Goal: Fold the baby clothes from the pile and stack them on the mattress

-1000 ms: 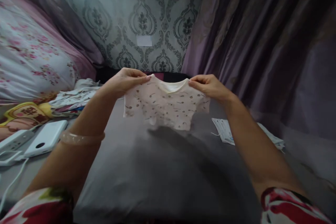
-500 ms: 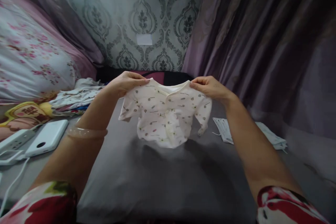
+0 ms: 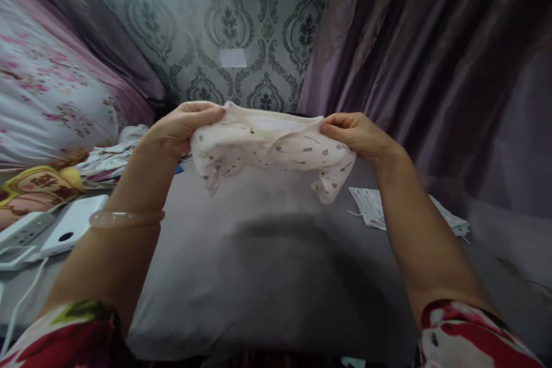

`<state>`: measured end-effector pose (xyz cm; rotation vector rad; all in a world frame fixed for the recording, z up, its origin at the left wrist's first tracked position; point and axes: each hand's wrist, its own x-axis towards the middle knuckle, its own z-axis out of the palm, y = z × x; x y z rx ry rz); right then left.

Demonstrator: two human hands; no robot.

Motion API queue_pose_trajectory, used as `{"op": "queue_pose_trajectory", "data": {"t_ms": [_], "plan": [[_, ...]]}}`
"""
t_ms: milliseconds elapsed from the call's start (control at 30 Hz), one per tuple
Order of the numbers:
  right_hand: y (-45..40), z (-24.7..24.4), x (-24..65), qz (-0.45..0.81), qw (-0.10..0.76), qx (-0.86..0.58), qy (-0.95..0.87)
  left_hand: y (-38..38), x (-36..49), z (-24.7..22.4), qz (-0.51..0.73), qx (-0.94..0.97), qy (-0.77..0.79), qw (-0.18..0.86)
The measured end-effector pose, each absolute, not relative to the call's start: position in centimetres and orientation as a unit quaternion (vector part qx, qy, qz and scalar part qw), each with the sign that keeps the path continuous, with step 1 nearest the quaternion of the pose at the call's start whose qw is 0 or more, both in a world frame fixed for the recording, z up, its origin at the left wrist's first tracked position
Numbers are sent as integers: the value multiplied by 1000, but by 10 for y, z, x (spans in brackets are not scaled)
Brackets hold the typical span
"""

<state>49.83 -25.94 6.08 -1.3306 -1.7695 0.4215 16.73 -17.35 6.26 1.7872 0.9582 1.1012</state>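
A small white baby shirt (image 3: 297, 146) with a scattered dark print hangs in the air above the grey sheet. My left hand (image 3: 183, 126) pinches its left shoulder beside the neckline, fingers closed on the cloth. On the other side, my right hand (image 3: 356, 133) grips the right shoulder in the same way. Between the two hands the neckline is stretched nearly straight. The lower body of the shirt swings back out of sight behind the top, and a short sleeve droops near each hand.
A grey sheet (image 3: 267, 282) spreads below. At left lie a white power bank (image 3: 71, 224), a power strip (image 3: 26, 230), a yellow printed item (image 3: 38, 190) and piled clothes (image 3: 107, 158). Face masks (image 3: 368, 207) lie at right, near the purple curtain (image 3: 388, 40).
Both hands have risen slightly and moved farther apart, pulling the neckline wider. The shirt's body, which hung facing me, has swung away from me and looks foreshortened.
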Motion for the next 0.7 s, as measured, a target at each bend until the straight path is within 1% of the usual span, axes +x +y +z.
{"op": "queue_pose_trajectory", "data": {"t_ms": [67,133,233,333,433,600,700], "plan": [[-251,60,500,138,421,-548,-710,-166,170,59,413,733,422,337],[-241,56,500,101,422,-553,-712,-160,177,52,440,744,421,275],[-229,50,499,60,425,-557,-711,-156,189,44,484,746,371,266],[-225,44,501,8,420,-572,-705,-155,191,40,486,750,364,264],[-227,40,504,-25,423,-563,-709,-155,187,40,485,754,372,241],[-241,39,493,-108,408,-557,-716,-166,180,45,481,775,386,138],[-266,45,483,-116,408,-543,-724,-188,170,53,474,790,381,75]]}}
